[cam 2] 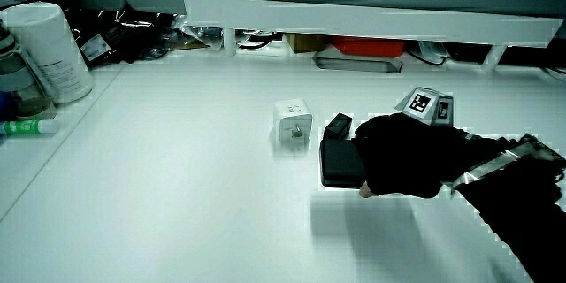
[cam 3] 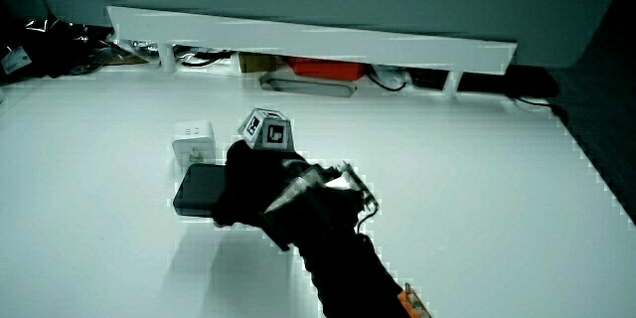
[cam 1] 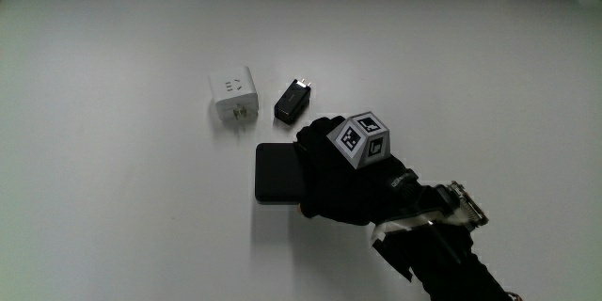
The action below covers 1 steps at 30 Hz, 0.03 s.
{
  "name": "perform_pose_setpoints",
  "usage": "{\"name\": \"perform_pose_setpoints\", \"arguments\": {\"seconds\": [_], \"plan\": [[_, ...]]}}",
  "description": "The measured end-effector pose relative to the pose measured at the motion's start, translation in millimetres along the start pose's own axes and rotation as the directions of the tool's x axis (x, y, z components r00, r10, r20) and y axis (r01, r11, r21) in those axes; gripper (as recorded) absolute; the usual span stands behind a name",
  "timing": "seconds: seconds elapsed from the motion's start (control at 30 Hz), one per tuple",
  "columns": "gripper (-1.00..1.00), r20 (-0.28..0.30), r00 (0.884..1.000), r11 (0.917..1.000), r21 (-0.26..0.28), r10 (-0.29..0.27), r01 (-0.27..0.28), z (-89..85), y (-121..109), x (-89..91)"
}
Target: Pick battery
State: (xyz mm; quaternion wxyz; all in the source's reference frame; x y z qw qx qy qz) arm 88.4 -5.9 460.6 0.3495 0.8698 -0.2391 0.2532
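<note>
The hand lies on the flat black battery; whether its fingers grip is unclear; the small black adapter shows only from above.

Hand on black battery; white charger near.

Even overhead light, bright. White table nearly blown out in main view, no hard glare spot. Shadows soft, short: faint grey patch on table just nearer person than hand in both side views. Black glove and flat black power bank lose surface detail, merge into one dark mass. Jagged white fringe along forearm outline.
</note>
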Motion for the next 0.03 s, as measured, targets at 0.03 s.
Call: {"name": "perform_pose_setpoints", "arguments": {"seconds": [0.03], "plan": [[1.00,-0.010,1.000,0.9999,0.005,0.015,-0.015,1.4,-4.7,2.1]]}}
